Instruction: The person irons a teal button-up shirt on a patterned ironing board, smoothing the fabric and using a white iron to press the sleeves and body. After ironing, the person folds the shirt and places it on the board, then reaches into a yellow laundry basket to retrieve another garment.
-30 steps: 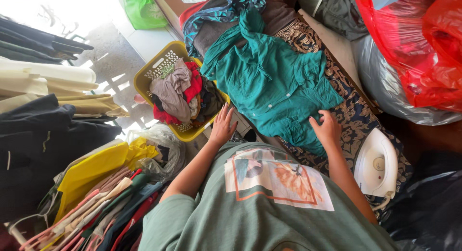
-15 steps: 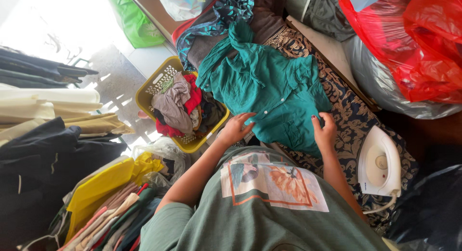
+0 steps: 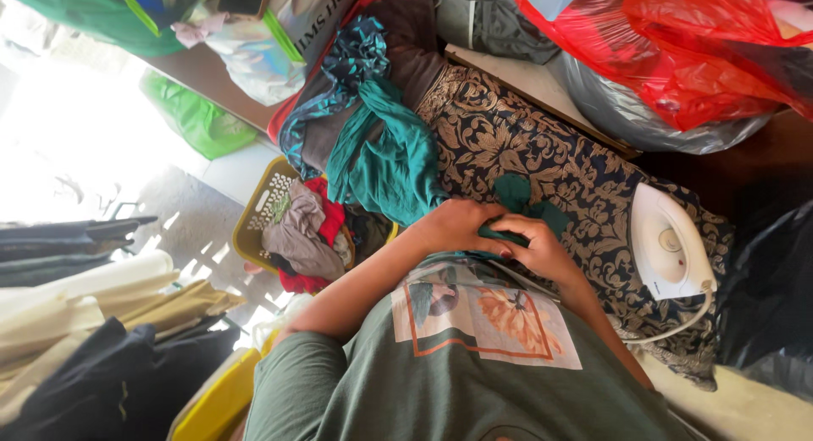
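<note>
Teal cloth, one garment (image 3: 389, 157): we pinch its near edge between both hands, close against our chest. Our left hand (image 3: 453, 227) is curled over the fabric, fingers folded down on it; our right hand (image 3: 542, 250) is closed on the same bunched edge, thumb on top. From our grip the garment runs up and to the left across the board and hangs off its far left side in loose folds.

Ironing board cover (image 3: 542, 153), dark with a pale floral pattern, under the hands and the cloth.

White iron (image 3: 669, 246), lying on the cover well to the right of our right hand, its cord (image 3: 677, 327) looping toward us.

Yellow laundry basket (image 3: 258, 212), just left of the board, holding grey and red clothes.

Red plastic bags (image 3: 703, 52), beyond the board at upper right, over a grey bag (image 3: 644, 119).

Grey-green printed shirt (image 3: 457, 373), ours, at the bottom of the view.
</note>
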